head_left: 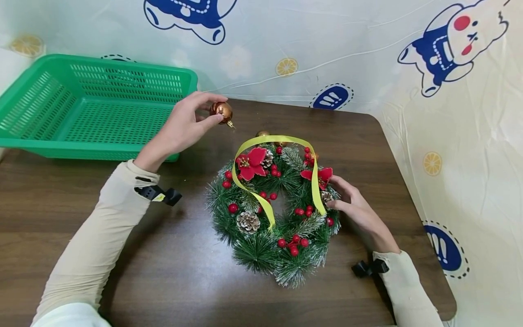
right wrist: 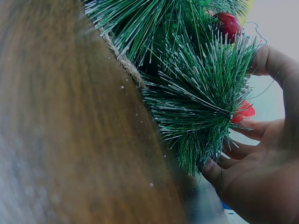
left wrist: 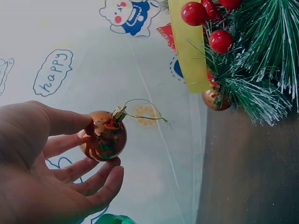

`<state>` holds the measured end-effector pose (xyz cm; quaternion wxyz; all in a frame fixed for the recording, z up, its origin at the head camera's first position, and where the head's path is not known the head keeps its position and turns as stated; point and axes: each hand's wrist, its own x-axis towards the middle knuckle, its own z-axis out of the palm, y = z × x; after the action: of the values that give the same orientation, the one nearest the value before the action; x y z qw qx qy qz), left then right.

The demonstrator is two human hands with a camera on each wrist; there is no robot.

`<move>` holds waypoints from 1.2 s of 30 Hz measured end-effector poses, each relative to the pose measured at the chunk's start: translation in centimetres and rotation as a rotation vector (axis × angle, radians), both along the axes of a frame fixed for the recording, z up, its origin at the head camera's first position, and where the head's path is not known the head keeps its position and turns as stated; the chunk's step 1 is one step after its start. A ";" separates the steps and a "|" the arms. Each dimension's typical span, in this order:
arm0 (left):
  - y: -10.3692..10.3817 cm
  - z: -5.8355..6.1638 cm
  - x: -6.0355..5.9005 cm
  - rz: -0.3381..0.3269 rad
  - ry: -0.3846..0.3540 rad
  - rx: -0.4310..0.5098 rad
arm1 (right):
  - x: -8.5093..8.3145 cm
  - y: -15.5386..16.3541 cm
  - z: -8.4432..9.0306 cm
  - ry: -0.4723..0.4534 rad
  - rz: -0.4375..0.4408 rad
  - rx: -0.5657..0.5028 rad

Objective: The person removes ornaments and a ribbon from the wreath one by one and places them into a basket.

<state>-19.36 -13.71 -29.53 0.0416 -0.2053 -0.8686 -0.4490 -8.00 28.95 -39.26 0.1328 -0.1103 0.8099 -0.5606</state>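
A green Christmas wreath (head_left: 278, 213) with red berries, pine cones, red flowers and a yellow ribbon (head_left: 314, 177) lies flat on the dark wooden table (head_left: 163, 272). My left hand (head_left: 185, 122) pinches a copper bauble (head_left: 221, 111) by thumb and fingertips, held above the table to the wreath's upper left; its thin hanging wire shows on the bauble (left wrist: 103, 136) in the left wrist view. My right hand (head_left: 355, 209) holds the wreath's right edge, fingers curled into the frosted needles (right wrist: 205, 98). A second copper bauble (head_left: 262, 134) sits at the wreath's top.
A green plastic basket (head_left: 90, 109) stands at the table's back left, with nothing in it. A cartoon-printed sheet (head_left: 470, 136) forms the backdrop and drapes along the right side. The table's right edge (head_left: 425, 195) runs close to my right hand.
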 end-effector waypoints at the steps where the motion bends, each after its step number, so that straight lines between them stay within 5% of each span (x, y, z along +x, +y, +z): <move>1: 0.0 0.1 0.0 0.003 0.002 -0.002 | 0.0 0.0 0.0 0.000 0.000 -0.001; 17: -1.4 2.0 0.8 0.079 -0.009 -0.005 | 0.0 -0.1 -0.2 -0.006 -0.007 0.016; 36: -5.6 4.2 0.6 0.202 0.059 0.124 | -0.1 0.1 -0.1 -0.001 0.005 0.019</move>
<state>-18.76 -19.33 -25.38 0.1247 -0.1267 -0.8539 -0.4892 -8.07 29.05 -39.34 0.1356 -0.1109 0.8149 -0.5525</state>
